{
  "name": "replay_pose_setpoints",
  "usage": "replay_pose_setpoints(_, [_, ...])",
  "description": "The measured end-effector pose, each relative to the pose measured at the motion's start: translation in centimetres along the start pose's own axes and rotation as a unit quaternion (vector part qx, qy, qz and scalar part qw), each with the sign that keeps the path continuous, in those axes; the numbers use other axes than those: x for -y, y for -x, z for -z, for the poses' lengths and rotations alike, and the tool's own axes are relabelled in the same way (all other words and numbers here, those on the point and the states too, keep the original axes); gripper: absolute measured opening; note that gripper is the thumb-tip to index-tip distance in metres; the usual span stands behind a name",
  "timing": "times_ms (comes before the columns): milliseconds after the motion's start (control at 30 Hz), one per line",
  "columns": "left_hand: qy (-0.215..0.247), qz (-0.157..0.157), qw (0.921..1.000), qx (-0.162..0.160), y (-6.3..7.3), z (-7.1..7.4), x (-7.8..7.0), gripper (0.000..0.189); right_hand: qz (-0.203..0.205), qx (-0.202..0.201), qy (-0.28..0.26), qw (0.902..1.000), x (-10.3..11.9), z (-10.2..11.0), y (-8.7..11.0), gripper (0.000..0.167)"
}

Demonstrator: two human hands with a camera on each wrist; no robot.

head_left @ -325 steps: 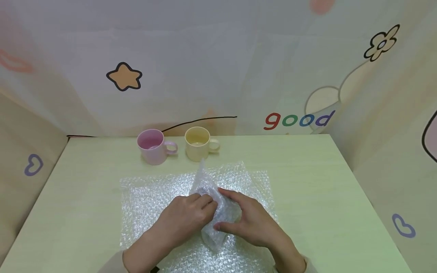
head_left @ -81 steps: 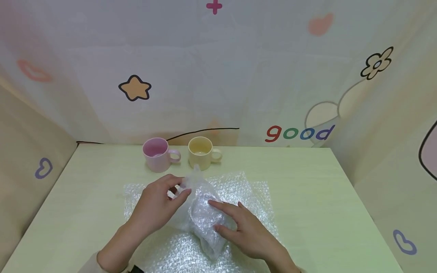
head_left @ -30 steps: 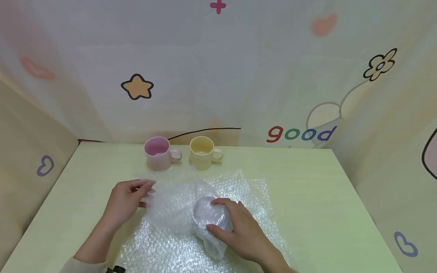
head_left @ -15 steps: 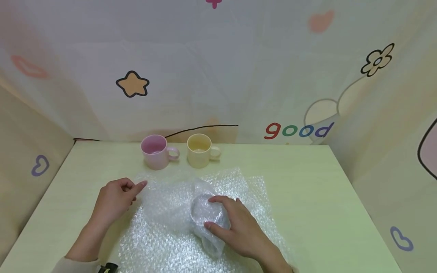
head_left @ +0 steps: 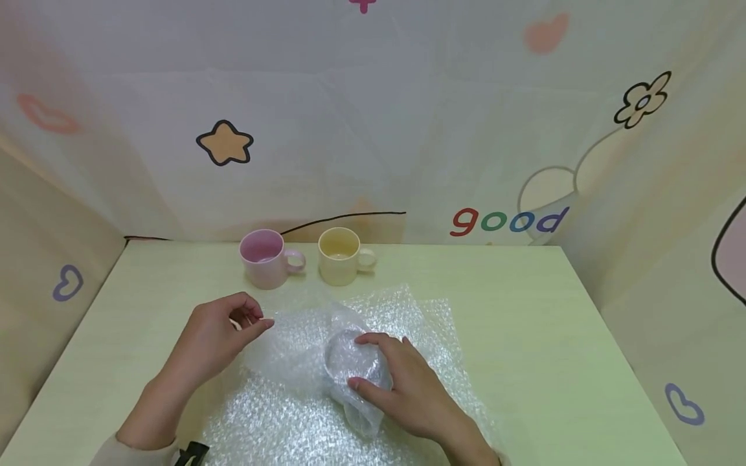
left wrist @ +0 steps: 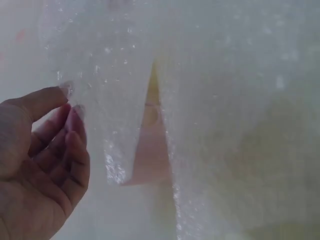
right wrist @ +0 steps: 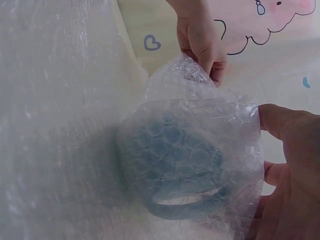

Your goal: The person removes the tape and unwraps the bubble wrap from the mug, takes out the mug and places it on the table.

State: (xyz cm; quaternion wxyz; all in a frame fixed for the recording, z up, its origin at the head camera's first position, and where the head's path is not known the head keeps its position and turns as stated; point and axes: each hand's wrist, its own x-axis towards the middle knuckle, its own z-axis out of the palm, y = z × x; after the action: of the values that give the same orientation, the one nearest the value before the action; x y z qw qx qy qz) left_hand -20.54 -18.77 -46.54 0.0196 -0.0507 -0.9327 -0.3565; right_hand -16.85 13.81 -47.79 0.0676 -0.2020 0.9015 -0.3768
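Note:
A blue mug (right wrist: 175, 155) shows through layers of bubble wrap in the right wrist view, its handle visible. In the head view this wrapped mug (head_left: 350, 356) lies with its round end facing up. My right hand (head_left: 416, 391) grips its right side, thumb and fingers spread around it. To the left, my left hand (head_left: 212, 336) pinches the edge of a loose bubble wrap flap (head_left: 291, 346) between thumb and fingers. The left wrist view shows those fingertips (left wrist: 66, 90) at the flap's edge. Underneath, a bubble wrap sheet (head_left: 280, 427) lies flat.
A pink mug (head_left: 265, 265) and a yellow mug (head_left: 338, 262) stand upright behind the wrap, handles to the right. They sit near the back edge of the pale table (head_left: 524, 336). Printed curtains (head_left: 373, 129) enclose the back and sides.
My left hand has left the bundle and moved left, spreading the flap out; over the last half second it came slightly back right. My right hand keeps holding the wrapped mug.

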Motion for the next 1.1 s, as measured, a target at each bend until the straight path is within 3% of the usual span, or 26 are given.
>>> replay_pose_setpoints(133, [-0.022, -0.052, 0.9981, 0.025, -0.8, -0.5, -0.8, 0.013, 0.002, -0.003, -0.002, 1.0, 0.0, 0.0, -0.1, 0.053])
replay_pose_setpoints(400, [-0.072, -0.122, 0.9879, 0.063, -0.9, -1.9, -0.6, 0.033, -0.001, 0.0, -0.004, 1.0, 0.0, -0.1, 0.0, 0.053])
replay_pose_setpoints(700, [-0.056, -0.098, 0.9851, 0.129, -1.0, -2.5, 0.1, 0.046, -0.005, 0.004, 0.002, 1.0, 0.0, 0.0, 0.0, 0.053])
replay_pose_setpoints(1100, [-0.027, -0.092, 0.9787, 0.181, -1.1, -2.1, 1.0, 0.052, -0.016, 0.011, 0.007, 0.9998, 0.1, 0.0, 0.0, 0.054])
